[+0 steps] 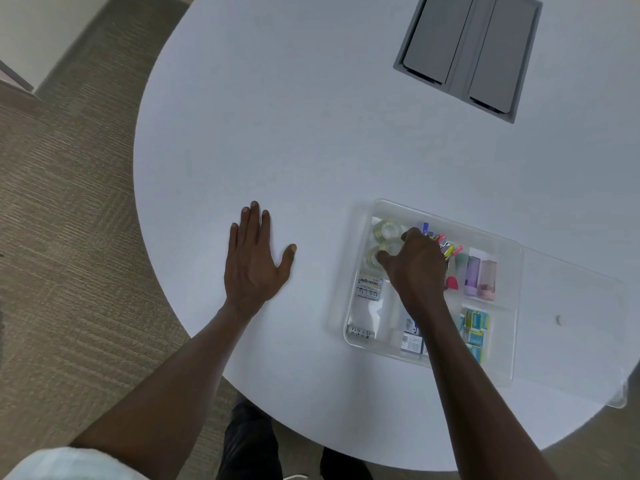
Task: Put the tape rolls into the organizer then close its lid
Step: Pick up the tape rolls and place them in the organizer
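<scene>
Fingers of your right hand (414, 261) are curled down into the organizer (360, 237), tips touching the tape rolls (384, 240) in its upper-left compartment; whether you are gripping a roll or only nudging it I cannot tell. Your left hand (254, 258) lies flat and empty, fingers spread, on the surface (277, 133), well apart from the box at frame centre-left.

Two clear rolls show in that compartment, one above the other, tight together. If one sits tilted or proud of the walls, the lid (571, 313), lying open and flat to the right of the box, probably will not shut flush. Your wrist passes just beside the coloured clips (446, 245); pulling out carelessly could drag them across a divider. With nothing steadying the light box, swinging the lid over may slide it across the smooth surface toward the lower edge.
</scene>
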Motion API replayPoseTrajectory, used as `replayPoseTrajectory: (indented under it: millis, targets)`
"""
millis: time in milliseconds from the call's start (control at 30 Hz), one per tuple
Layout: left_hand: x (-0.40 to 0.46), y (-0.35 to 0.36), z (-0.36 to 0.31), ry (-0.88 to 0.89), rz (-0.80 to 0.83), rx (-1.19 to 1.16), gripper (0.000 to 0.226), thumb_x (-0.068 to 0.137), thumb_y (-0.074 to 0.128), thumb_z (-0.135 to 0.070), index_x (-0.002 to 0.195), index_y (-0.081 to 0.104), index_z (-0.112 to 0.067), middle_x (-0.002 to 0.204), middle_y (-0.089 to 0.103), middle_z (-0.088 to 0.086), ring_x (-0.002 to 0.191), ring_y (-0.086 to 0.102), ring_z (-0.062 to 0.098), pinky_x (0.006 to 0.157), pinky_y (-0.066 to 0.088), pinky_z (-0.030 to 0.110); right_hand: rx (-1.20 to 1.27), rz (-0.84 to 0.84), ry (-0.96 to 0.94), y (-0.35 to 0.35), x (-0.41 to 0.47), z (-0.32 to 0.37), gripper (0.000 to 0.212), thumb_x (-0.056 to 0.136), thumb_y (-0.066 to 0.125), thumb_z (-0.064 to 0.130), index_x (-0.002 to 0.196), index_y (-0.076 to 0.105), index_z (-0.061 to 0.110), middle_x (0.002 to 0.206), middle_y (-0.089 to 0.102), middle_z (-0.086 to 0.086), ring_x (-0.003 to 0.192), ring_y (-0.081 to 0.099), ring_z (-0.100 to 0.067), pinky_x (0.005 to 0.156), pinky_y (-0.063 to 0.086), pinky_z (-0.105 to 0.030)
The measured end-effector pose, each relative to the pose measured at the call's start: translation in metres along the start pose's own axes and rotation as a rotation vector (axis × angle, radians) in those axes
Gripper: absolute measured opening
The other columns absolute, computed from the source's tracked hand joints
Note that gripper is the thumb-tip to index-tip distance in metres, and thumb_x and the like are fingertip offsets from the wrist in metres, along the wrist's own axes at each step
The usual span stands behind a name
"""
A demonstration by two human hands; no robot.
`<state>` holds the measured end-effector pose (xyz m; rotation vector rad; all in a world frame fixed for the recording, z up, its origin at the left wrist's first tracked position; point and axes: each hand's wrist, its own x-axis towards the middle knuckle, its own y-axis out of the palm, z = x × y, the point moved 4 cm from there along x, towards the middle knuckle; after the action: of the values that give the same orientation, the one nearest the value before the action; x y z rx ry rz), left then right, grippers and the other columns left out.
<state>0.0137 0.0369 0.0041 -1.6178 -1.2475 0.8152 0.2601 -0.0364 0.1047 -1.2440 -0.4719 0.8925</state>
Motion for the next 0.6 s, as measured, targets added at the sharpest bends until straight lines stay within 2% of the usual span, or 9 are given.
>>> replayPoseTrajectory:
  millis: [100, 167, 267, 333, 400, 500, 600]
  targets:
    - [0.0, 0.0, 0.001, 0.002, -0.001, 0.005, 0.077, 0.096, 0.046, -0.055, 0.153, 0.031, -0.005, 0.166, 0.02, 0.013, 0.156, 0.016, 0.025, 0.128, 0.017, 0.044, -0.026, 0.012, -0.055, 0.005, -0.002, 0.006, 0.043, 0.074, 0.077, 0.026, 0.095, 0.056, -0.005, 0.082, 0.065, -0.023, 0.079, 0.062, -0.036, 0.068, 0.047, -0.038]
    - [0.0, 0.0, 0.0, 0.003, 0.0, 0.0, 0.077, 0.096, 0.046, -0.055, 0.153, 0.031, -0.005, 0.166, 0.021, 0.013, 0.156, 0.016, 0.026, 0.127, 0.017, 0.044, -0.027, 0.043, -0.034, 0.009, -0.001, 0.008, 0.046, 0.076, 0.076, 0.024, 0.101, 0.055, -0.008, 0.083, 0.064, -0.024, 0.079, 0.062, -0.037, 0.069, 0.049, -0.039]
    - [0.0, 0.0, 0.0, 0.002, 0.005, 0.001, 0.078, 0.097, 0.045, -0.055, 0.154, 0.03, -0.005, 0.166, 0.02, 0.013, 0.156, 0.015, 0.026, 0.128, 0.015, 0.043, -0.063, 0.094, -0.079, 0.016, -0.001, 0.011, 0.069, 0.07, 0.082, 0.019, 0.114, 0.049, -0.022, 0.081, 0.064, -0.033, 0.075, 0.064, -0.044, 0.066, 0.052, -0.044]
    - [0.0, 0.0, 0.0, 0.001, 0.009, -0.001, 0.078, 0.097, 0.044, -0.055, 0.154, 0.03, -0.004, 0.167, 0.019, 0.013, 0.156, 0.015, 0.026, 0.128, 0.015, 0.043, -0.129, 0.152, -0.063, 0.022, -0.001, 0.012, 0.081, 0.061, 0.088, 0.021, 0.112, 0.047, -0.026, 0.073, 0.063, -0.032, 0.065, 0.064, -0.043, 0.058, 0.053, -0.042]
    - [0.0, 0.0, 0.0, 0.0, 0.01, 0.001, 0.078, 0.097, 0.044, -0.056, 0.153, 0.03, -0.004, 0.167, 0.019, 0.013, 0.156, 0.015, 0.026, 0.128, 0.015, 0.043, -0.183, 0.14, -0.067, 0.024, 0.001, 0.012, 0.089, 0.052, 0.093, 0.023, 0.11, 0.048, -0.027, 0.067, 0.062, -0.029, 0.057, 0.063, -0.04, 0.052, 0.052, -0.038]
    - [0.0, 0.0, 0.0, 0.001, 0.01, 0.007, 0.078, 0.097, 0.044, -0.056, 0.153, 0.031, -0.004, 0.166, 0.02, 0.013, 0.156, 0.015, 0.026, 0.128, 0.015, 0.043, -0.197, 0.223, -0.044, 0.025, 0.001, 0.014, 0.094, 0.068, 0.086, 0.025, 0.129, 0.035, -0.026, 0.09, 0.064, -0.034, 0.082, 0.065, -0.044, 0.071, 0.053, -0.043]
    - [0.0, 0.001, 0.0, -0.001, 0.012, 0.002, 0.078, 0.096, 0.044, -0.056, 0.153, 0.03, -0.005, 0.167, 0.02, 0.013, 0.157, 0.014, 0.025, 0.128, 0.015, 0.043, -0.209, 0.202, -0.025, 0.027, 0.001, 0.011, 0.098, 0.068, 0.086, 0.029, 0.131, 0.033, -0.024, 0.09, 0.065, -0.033, 0.082, 0.066, -0.044, 0.071, 0.053, -0.043]
